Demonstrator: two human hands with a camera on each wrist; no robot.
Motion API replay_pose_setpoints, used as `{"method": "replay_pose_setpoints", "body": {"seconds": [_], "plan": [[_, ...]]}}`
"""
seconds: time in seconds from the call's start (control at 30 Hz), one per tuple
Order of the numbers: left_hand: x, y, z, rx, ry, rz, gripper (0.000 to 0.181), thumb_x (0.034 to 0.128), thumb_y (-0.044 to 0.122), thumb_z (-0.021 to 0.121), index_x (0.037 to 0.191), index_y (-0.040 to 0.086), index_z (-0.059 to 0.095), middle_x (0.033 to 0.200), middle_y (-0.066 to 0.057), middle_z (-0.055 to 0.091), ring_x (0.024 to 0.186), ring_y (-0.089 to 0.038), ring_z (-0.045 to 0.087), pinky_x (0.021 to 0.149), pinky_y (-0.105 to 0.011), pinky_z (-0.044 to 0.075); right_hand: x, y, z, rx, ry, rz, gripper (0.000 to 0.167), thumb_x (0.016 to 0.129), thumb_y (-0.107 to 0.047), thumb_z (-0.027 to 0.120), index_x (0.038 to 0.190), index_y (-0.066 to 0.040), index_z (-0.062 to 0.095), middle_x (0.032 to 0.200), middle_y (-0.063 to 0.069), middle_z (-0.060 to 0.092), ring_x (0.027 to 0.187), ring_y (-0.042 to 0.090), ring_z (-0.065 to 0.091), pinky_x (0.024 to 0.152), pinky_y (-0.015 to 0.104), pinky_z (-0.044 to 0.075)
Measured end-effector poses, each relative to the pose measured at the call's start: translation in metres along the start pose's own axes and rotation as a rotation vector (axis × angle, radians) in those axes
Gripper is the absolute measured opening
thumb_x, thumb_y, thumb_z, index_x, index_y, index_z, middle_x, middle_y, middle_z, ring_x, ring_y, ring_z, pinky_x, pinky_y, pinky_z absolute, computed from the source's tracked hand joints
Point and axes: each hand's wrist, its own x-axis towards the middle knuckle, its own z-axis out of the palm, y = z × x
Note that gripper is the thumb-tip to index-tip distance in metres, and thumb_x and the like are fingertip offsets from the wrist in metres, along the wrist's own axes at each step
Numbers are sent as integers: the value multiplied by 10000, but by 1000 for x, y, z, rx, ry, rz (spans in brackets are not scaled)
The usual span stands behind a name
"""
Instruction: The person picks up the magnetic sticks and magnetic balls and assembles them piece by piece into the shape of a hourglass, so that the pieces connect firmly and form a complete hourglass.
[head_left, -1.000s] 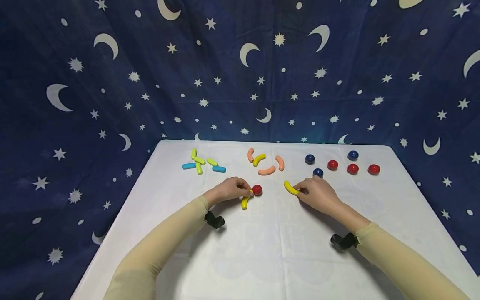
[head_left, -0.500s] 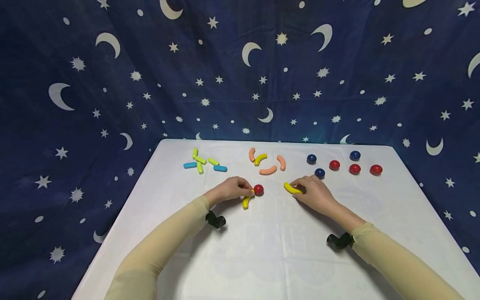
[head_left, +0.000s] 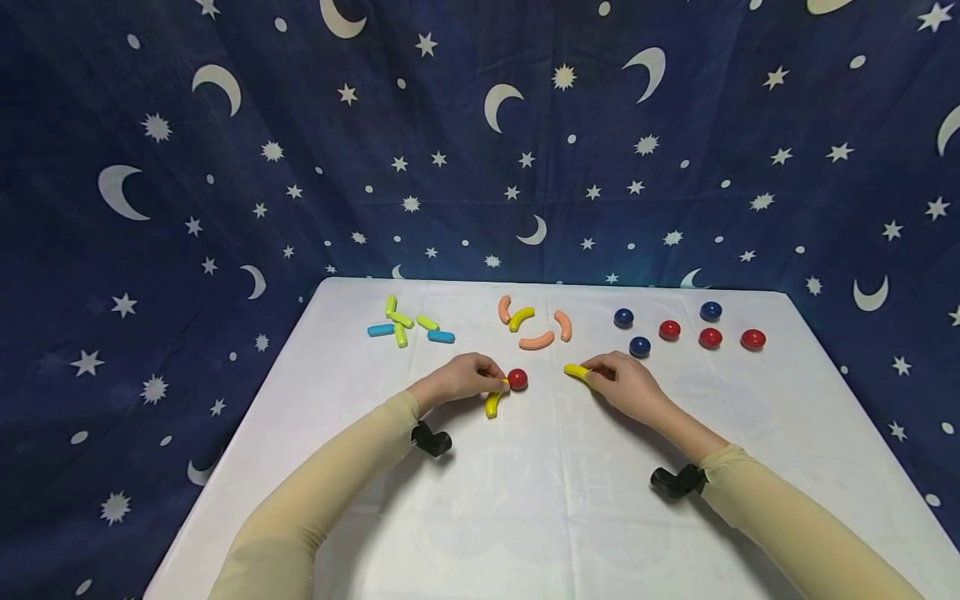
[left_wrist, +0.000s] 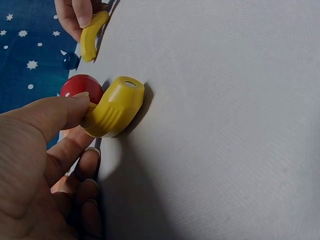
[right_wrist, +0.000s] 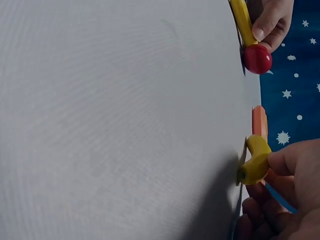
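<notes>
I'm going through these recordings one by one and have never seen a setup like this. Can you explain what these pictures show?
There is no robot here: a person works with two bare hands. The wide picture comes from a camera worn on the head; the two close ones come from cameras on the wrists. On the white table lie green sticks, blue sticks, orange curved pieces, red balls, blue balls and, among the orange pieces, a loose toy banana. The left hand pinches one yellow toy banana, with a nearby red ball right by the fingertips; I can't tell whether they touch. The right hand holds another yellow banana.
</notes>
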Motion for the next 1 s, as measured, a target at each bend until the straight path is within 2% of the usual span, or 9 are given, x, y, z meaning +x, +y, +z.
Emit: {"method": "replay_pose_setpoints", "body": {"seconds": [0.23,0.4,0.53,0.8,1.0], "plan": [[0,0,0,1,2,2,199,938,351,750,1017,169,750,988,18,660,900,-180,539,776,-311,425,1,3,0,-10,32,59,317,1039,-269,598,1241,-56,718,1149,133,669,1068,298,591,937,504,501],[0,0,0,2,3,-5,203,936,357,753,1017,171,750,994,20,658,905,-178,541,778,-310,430,2,4,-1,-22,65,92,354,1016,-332,637,1224,-63,735,1146,135,676,1073,312,594,921,514,494],[0,1,0,-8,0,-11,200,942,346,749,1023,163,746,999,17,660,902,-176,546,785,-310,439,4,3,-3,-16,63,113,373,973,-368,681,1195,-78,756,1144,135,682,1073,316,609,898,518,485],[0,1,1,-4,1,-11,202,945,354,741,1024,168,743,1006,14,659,902,-180,545,786,-313,437,11,-3,3,-48,102,117,309,900,-332,764,1085,-85,775,963,56,732,971,278,639,834,527,390],[0,1,1,2,10,-12,198,949,361,730,1021,177,740,1008,14,654,909,-185,543,789,-317,434,10,-17,14,-4,74,143,268,896,-331,751,1030,-98,752,853,8,696,859,230,615,828,473,363]]}}
